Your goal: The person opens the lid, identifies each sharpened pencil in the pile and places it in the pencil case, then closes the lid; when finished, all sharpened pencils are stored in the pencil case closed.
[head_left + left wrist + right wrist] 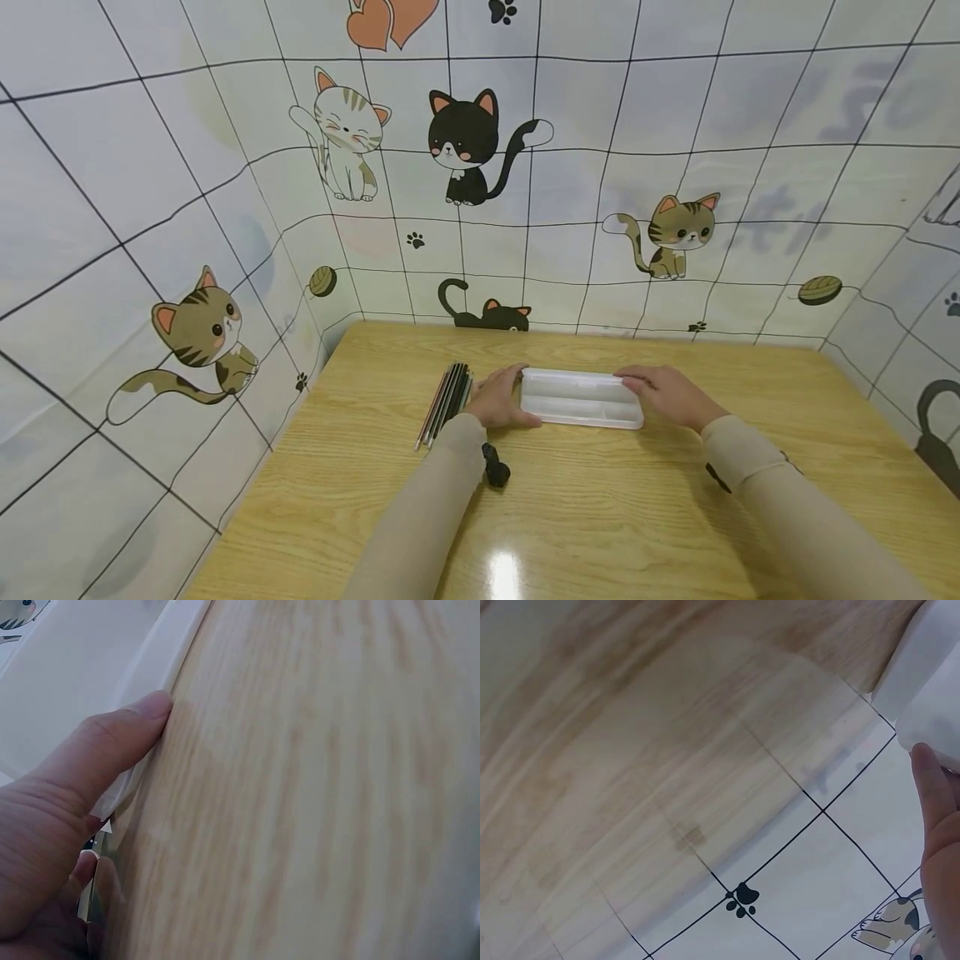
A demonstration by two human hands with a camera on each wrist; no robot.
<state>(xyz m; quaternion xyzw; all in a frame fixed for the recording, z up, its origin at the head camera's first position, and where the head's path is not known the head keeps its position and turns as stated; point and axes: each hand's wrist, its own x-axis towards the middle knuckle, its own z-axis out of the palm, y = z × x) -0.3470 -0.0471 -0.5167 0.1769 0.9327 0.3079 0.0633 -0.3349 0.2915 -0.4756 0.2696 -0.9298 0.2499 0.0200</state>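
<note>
A white, shallow plastic pencil case with long compartments lies on the wooden table, its inside facing up. My left hand grips its left end. In the left wrist view the left thumb lies along the case's rim, with the other fingers partly hidden. At the far right corner my right hand holds the edge between thumb and fingers. The right wrist view catches only one digit against the case's corner. A bundle of several dark, thin pencils lies just left of the left hand.
The wooden table stretches toward me and to both sides. A cat-patterned cloth with grid lines hangs behind and beside it. Black wrist-camera parts show beside the left sleeve.
</note>
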